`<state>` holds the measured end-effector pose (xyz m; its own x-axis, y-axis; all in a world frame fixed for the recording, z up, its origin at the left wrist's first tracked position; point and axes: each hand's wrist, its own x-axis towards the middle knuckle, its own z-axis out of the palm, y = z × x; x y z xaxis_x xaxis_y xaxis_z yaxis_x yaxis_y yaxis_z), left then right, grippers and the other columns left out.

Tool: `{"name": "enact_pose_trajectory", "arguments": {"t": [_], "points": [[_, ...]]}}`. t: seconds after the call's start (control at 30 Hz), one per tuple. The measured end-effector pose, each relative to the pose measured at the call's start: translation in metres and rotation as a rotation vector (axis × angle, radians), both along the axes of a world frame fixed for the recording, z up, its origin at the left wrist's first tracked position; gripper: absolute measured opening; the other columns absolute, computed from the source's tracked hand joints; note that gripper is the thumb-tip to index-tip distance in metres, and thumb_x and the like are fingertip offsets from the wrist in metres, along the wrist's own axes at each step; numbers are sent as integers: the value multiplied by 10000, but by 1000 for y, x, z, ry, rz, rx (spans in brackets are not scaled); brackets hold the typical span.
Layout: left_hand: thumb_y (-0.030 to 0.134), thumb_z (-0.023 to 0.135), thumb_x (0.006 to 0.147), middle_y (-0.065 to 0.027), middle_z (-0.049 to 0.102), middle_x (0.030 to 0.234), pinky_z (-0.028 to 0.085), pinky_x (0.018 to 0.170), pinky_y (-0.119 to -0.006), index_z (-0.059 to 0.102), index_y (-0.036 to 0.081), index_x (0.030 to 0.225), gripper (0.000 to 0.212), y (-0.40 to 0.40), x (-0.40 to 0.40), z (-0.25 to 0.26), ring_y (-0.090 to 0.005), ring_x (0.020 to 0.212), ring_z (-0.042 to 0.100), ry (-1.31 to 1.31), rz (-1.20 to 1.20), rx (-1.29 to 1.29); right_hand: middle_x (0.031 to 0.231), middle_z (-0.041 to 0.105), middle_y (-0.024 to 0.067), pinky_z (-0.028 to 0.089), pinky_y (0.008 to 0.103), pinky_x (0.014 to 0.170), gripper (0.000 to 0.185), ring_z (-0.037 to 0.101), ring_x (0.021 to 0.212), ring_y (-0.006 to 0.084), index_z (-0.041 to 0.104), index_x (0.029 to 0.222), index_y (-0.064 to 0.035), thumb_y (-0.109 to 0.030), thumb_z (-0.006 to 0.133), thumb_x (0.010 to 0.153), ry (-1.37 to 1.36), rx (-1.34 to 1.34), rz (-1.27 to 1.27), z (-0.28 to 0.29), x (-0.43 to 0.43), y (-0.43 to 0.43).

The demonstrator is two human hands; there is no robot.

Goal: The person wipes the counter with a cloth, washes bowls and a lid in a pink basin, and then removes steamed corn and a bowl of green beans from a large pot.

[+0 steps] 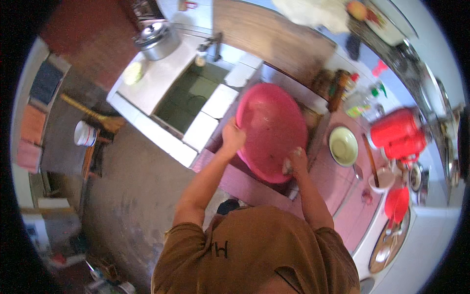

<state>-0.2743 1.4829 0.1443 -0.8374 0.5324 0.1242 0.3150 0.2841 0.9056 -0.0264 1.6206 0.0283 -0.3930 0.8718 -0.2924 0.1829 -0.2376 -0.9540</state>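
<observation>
A large pink plastic basin [271, 125] is tilted within a pink-tiled sink [242, 183], its hollow side towards me. My left hand [234, 137] grips the basin's left rim. Low on the right, inside the basin, my right hand [299, 161] presses a small whitish cloth or scrubber [287, 166] against the wall. What exactly it is made of is too blurred to tell. Small dark specks show on the wet pink surface. The underside of the basin and most of the sink floor are hidden.
Left of the sink lies a tiled water basin [194, 95], with a lidded metal pot [158, 40] beyond. On the right counter stand a pale bowl [343, 146], a spoon [358, 172], a white bowl [382, 180] and red thermos flasks [398, 128]. Spray bottles [361, 103] stand behind.
</observation>
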Motion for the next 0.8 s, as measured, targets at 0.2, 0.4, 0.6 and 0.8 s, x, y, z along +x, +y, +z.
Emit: {"name": "enact_pose_trajectory", "arguments": {"t": [0.2, 0.4, 0.6, 0.8], "points": [[-18, 550, 579, -190, 561, 678, 428, 601, -411, 563, -11, 796, 218, 35, 7, 55, -375, 655, 551, 248, -80, 38, 1089, 538, 151, 439, 352, 817, 489, 515, 1012, 234, 454, 1168, 17, -285, 587, 808, -371, 35, 120, 38, 11, -6], [-50, 519, 549, -201, 586, 874, 437, 744, -396, 562, -26, 841, 296, 49, 28, 94, -379, 839, 550, 433, -239, -36, 1066, 555, 156, 437, 369, 817, 414, 526, 989, 251, 507, 1100, -10, -303, 558, 813, -321, -30, 871, -13, 14, -42], [-125, 461, 561, -215, 531, 1172, 387, 940, -403, 495, -37, 836, 290, 37, 49, 128, -379, 1109, 481, 734, -486, -24, 1044, 572, 161, 435, 386, 817, 357, 537, 966, 269, 561, 1031, -37, -321, 529, 817, -365, -30, 1223, -72, 11, -65], [-137, 474, 552, -240, 534, 1154, 390, 954, -440, 438, -35, 749, 224, 22, 49, 156, -414, 1065, 503, 878, -545, 36, 992, 591, 168, 439, 407, 797, 322, 553, 912, 286, 607, 946, -54, -333, 521, 809, -463, -64, 1216, -90, 11, -73]]}}
